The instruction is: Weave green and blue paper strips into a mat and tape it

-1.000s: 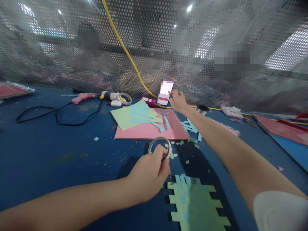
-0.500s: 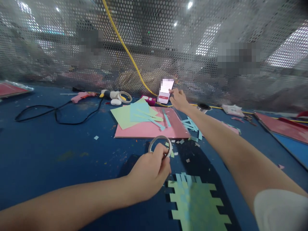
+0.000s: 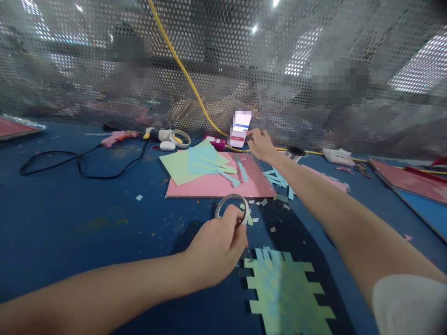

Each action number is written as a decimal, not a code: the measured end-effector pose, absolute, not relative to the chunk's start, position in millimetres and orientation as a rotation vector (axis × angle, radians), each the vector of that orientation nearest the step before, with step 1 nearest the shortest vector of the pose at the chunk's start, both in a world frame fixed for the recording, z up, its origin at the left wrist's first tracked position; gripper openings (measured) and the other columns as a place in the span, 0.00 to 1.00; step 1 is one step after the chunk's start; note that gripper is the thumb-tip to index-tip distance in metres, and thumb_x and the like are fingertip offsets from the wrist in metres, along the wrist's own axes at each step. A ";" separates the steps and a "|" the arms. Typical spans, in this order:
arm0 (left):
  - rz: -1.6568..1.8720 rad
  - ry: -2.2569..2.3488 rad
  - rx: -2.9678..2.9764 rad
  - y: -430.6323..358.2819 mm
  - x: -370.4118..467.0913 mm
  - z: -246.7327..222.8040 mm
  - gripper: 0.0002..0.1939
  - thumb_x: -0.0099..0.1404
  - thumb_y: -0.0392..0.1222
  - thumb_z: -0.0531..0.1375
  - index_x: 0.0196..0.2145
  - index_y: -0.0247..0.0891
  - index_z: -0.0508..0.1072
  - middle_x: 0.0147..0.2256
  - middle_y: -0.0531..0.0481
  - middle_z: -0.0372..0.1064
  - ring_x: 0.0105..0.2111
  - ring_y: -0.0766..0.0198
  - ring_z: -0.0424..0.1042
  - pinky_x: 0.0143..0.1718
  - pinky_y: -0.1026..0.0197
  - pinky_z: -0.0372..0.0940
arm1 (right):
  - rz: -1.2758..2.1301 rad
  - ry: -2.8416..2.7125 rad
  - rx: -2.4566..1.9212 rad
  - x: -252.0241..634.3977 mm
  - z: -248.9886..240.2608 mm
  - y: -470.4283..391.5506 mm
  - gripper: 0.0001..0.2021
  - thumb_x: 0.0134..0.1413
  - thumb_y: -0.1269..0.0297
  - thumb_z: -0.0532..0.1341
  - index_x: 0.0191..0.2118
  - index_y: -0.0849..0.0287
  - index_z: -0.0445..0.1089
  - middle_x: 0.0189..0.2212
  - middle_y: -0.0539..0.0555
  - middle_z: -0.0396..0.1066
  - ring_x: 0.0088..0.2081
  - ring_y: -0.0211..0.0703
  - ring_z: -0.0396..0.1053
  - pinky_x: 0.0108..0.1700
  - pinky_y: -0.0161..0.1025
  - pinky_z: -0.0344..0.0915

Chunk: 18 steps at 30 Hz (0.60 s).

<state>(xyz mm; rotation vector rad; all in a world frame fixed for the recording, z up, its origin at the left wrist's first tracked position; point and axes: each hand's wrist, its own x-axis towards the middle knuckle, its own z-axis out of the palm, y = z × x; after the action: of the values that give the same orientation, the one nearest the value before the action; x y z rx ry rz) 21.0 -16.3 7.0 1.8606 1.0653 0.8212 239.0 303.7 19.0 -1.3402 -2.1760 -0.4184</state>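
Note:
My left hand (image 3: 218,249) is closed around a roll of tape (image 3: 223,203), held upright on its edge over the blue table. My right hand (image 3: 261,143) reaches far forward with a finger at the lower right side of a lit phone (image 3: 240,128), which leans against the mesh wall; nothing is held in it. Below the tape lies a woven paper mat (image 3: 286,293) of green and light blue strips, its strip ends sticking out along the edges. Green paper (image 3: 176,165), a light blue sheet (image 3: 199,160) and loose strips rest on a pink pack (image 3: 195,190).
A pink glue gun (image 3: 118,138) with a black cord lies at the back left. Near it are another tape roll (image 3: 188,141) and a white case (image 3: 167,145). A yellow cable (image 3: 188,79) hangs along the perforated wall (image 3: 87,93). Light blue strips (image 3: 275,177) and paper scraps lie about.
The phone screen now shows a blue bar and a small blue button above the red one. Both hands stay nearly where they were.

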 end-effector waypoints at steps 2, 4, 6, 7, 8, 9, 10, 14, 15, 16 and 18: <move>0.831 1.061 1.854 -16.2 20.3 8.0 0.05 0.75 0.40 0.47 0.40 0.41 0.60 0.29 0.53 0.74 0.19 0.67 0.59 0.25 0.60 0.52 | -0.383 -2.175 -1.323 237.7 21.9 297.6 0.20 0.68 0.56 0.64 0.60 0.59 0.69 0.57 0.59 0.71 0.53 0.51 0.74 0.52 0.54 0.75; 0.840 1.060 1.851 -16.5 19.6 8.9 0.05 0.76 0.40 0.47 0.40 0.41 0.60 0.29 0.54 0.73 0.19 0.67 0.58 0.24 0.61 0.51 | -0.340 -2.183 -1.298 236.4 26.1 287.8 0.20 0.68 0.56 0.64 0.60 0.58 0.69 0.58 0.59 0.71 0.53 0.51 0.73 0.54 0.55 0.74; 0.851 1.061 1.853 -16.9 19.2 9.3 0.05 0.76 0.40 0.47 0.40 0.41 0.60 0.29 0.54 0.73 0.18 0.68 0.58 0.24 0.61 0.51 | -0.289 -2.194 -1.275 235.3 31.6 273.2 0.18 0.68 0.58 0.63 0.59 0.59 0.70 0.58 0.60 0.71 0.55 0.53 0.72 0.57 0.58 0.71; 0.858 1.062 1.854 -17.0 19.2 9.2 0.05 0.76 0.40 0.47 0.39 0.41 0.60 0.29 0.54 0.74 0.19 0.68 0.58 0.24 0.61 0.52 | -0.260 -2.199 -1.262 234.8 34.9 263.6 0.15 0.68 0.63 0.61 0.57 0.60 0.70 0.58 0.61 0.73 0.56 0.56 0.71 0.59 0.60 0.69; 0.867 1.065 1.856 -17.1 19.3 9.0 0.05 0.76 0.40 0.47 0.39 0.41 0.60 0.29 0.54 0.74 0.19 0.68 0.59 0.24 0.61 0.52 | -0.231 -2.205 -1.247 234.3 38.7 252.0 0.14 0.68 0.68 0.58 0.55 0.60 0.71 0.57 0.62 0.75 0.57 0.58 0.70 0.60 0.61 0.67; 0.877 1.069 1.857 -17.2 19.5 8.7 0.05 0.76 0.40 0.47 0.40 0.41 0.60 0.29 0.54 0.75 0.19 0.68 0.59 0.25 0.61 0.53 | -0.204 -2.205 -1.233 233.8 42.7 238.2 0.14 0.67 0.70 0.55 0.54 0.60 0.71 0.55 0.62 0.76 0.56 0.60 0.69 0.60 0.62 0.66; 0.888 1.074 1.859 -17.1 19.7 8.3 0.06 0.77 0.40 0.47 0.40 0.41 0.60 0.30 0.53 0.75 0.19 0.68 0.60 0.25 0.61 0.54 | -0.177 -2.204 -1.215 233.3 46.9 222.0 0.15 0.66 0.72 0.53 0.53 0.59 0.72 0.52 0.62 0.78 0.55 0.61 0.69 0.59 0.62 0.66; 0.928 1.114 1.873 -16.5 20.5 6.7 0.06 0.78 0.41 0.46 0.42 0.42 0.59 0.34 0.50 0.78 0.23 0.66 0.65 0.27 0.61 0.57 | -0.053 -2.229 -1.098 229.6 60.9 135.3 0.17 0.66 0.67 0.50 0.45 0.50 0.76 0.43 0.56 0.80 0.48 0.55 0.74 0.51 0.55 0.71; 0.936 1.124 1.882 -16.4 20.6 6.5 0.05 0.77 0.41 0.46 0.42 0.42 0.60 0.36 0.50 0.78 0.24 0.65 0.67 0.28 0.61 0.58 | -0.019 -2.251 -1.052 228.1 62.3 110.8 0.17 0.66 0.65 0.50 0.45 0.48 0.77 0.41 0.54 0.80 0.46 0.53 0.75 0.49 0.54 0.72; 0.943 1.131 1.894 -16.5 20.8 6.5 0.04 0.77 0.40 0.47 0.42 0.42 0.60 0.37 0.49 0.79 0.26 0.64 0.69 0.29 0.61 0.59 | 0.012 -2.276 -1.005 226.7 62.5 87.0 0.17 0.67 0.64 0.51 0.47 0.45 0.77 0.42 0.51 0.81 0.47 0.52 0.76 0.51 0.53 0.73; 0.951 1.137 1.925 -17.4 21.7 7.6 0.03 0.76 0.37 0.47 0.42 0.42 0.60 0.38 0.48 0.79 0.28 0.63 0.71 0.32 0.60 0.60 | 0.110 -2.331 -0.830 224.5 59.1 45.4 0.19 0.67 0.64 0.53 0.55 0.40 0.76 0.45 0.49 0.81 0.47 0.51 0.76 0.50 0.55 0.74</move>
<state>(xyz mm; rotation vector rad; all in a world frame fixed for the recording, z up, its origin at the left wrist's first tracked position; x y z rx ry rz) 21.7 -17.4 7.6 1.9253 1.1372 0.9511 224.5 45.4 59.1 -0.8300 -2.3305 0.1104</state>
